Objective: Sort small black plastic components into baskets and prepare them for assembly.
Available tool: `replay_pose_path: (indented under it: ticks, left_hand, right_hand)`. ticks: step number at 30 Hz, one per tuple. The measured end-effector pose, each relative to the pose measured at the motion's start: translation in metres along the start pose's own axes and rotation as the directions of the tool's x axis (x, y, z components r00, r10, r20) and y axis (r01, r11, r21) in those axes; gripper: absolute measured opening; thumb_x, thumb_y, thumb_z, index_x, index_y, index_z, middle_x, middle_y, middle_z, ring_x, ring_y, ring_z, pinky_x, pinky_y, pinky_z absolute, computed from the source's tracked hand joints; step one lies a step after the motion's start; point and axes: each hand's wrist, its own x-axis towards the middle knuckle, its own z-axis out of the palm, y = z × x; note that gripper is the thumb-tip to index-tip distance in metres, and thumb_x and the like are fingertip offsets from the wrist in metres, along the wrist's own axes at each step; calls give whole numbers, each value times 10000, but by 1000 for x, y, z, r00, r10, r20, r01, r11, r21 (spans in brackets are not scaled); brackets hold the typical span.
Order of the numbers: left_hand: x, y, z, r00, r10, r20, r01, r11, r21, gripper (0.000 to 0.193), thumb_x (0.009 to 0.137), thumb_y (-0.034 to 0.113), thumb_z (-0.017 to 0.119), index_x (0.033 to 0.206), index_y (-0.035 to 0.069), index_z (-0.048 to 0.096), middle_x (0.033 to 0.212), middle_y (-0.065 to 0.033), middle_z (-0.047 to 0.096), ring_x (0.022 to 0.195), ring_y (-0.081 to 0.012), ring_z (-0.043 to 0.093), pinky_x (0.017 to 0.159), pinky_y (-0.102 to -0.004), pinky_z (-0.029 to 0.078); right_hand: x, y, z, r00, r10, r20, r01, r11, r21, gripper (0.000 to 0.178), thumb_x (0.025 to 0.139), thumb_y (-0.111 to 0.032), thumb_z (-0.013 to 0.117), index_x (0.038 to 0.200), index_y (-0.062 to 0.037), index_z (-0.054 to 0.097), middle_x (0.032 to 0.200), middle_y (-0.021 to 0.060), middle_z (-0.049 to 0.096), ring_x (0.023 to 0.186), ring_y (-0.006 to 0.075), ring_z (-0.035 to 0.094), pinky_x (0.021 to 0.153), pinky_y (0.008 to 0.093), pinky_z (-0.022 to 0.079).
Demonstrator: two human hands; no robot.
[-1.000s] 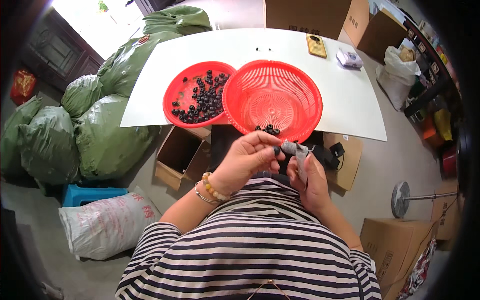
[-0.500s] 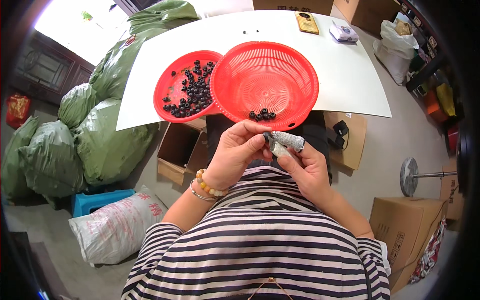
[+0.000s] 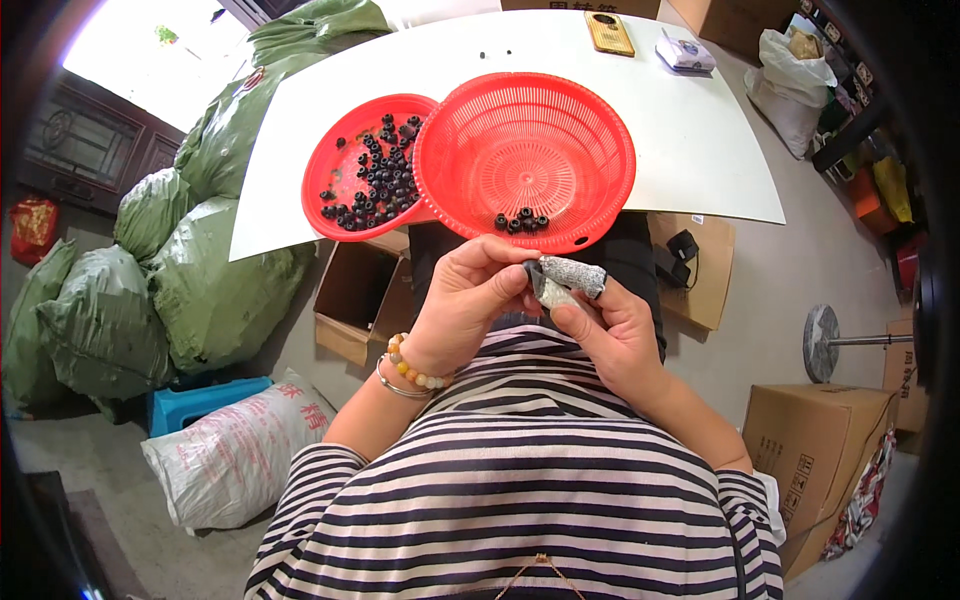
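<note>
Head view looks down over your striped shirt (image 3: 520,500) at both hands raised together in front of your chest. Ahead of your hands, the white table (image 3: 700,150) stretches across the upper part of the picture. To the left of your left hand, bulging green sacks (image 3: 190,290) are piled on the floor, with a white printed sack (image 3: 225,455) lying below them near your left elbow. To the right of your right hand stand cardboard boxes (image 3: 815,445).

Just beyond your fingertips sits the red mesh basket (image 3: 525,160), overhanging the near table edge, with a few small black rings (image 3: 520,220) gathered at its near side. Touching its left side is the red shallow tray (image 3: 365,165), which holds many more black rings (image 3: 375,185).

Your left hand (image 3: 470,300), with bead bracelets (image 3: 415,370) at the wrist, is curled, its fingertips pinched on a small dark piece (image 3: 533,275) between the two hands; what that piece is cannot be told. Your right hand (image 3: 610,330) is also partly curled, its forefinger wrapped in a grey finger cover (image 3: 572,274) that lies against the same piece, thumb pressing from below.

Well beyond, at the far table edge, lie a yellow phone (image 3: 610,32) and a small pale box (image 3: 685,52).
</note>
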Motion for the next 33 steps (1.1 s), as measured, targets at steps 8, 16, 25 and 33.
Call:
replay_pose_path:
  ticks: [8, 16, 25, 33]
  left_hand:
    - [0, -1, 0, 1000, 3, 29, -1, 999, -51, 143, 840, 47, 538, 976, 3, 550, 887, -98, 599, 730, -132, 588, 672, -248, 505]
    - [3, 0, 1, 994, -82, 74, 96, 971, -219, 142, 859, 92, 523, 981, 21, 530, 848, -81, 585, 695, -116, 574, 671, -257, 510]
    - [3, 2, 3, 989, -143, 32, 146, 972, -186, 170, 857, 146, 534, 998, 51, 532, 796, -58, 551, 659, -101, 550, 612, -189, 462]
    - [0, -4, 5, 987, -139, 82, 142, 989, -38, 132, 850, 52, 524, 977, 19, 536, 864, -92, 590, 704, -130, 582, 671, -261, 508]
  right_hand:
    - [-1, 1, 1, 1000, -21, 7, 21, 999, -27, 279, 876, -83, 498, 1132, 26, 485, 1017, 72, 586, 940, 108, 548, 832, 238, 425]
    - [1, 1, 2, 998, 64, 4, -63, 975, 211, 291, 897, -108, 462, 1174, -18, 461, 995, 28, 565, 846, 61, 517, 766, 193, 403]
    - [1, 4, -9, 982, 184, -51, -166, 953, 255, 292, 913, -172, 444, 1180, -55, 448, 742, -73, 424, 591, 1, 317, 532, 143, 262]
    - [13, -5, 1, 972, 233, -44, -209, 932, 297, 267, 874, -141, 520, 1106, -16, 476, 869, 10, 552, 745, 48, 524, 705, 187, 429]
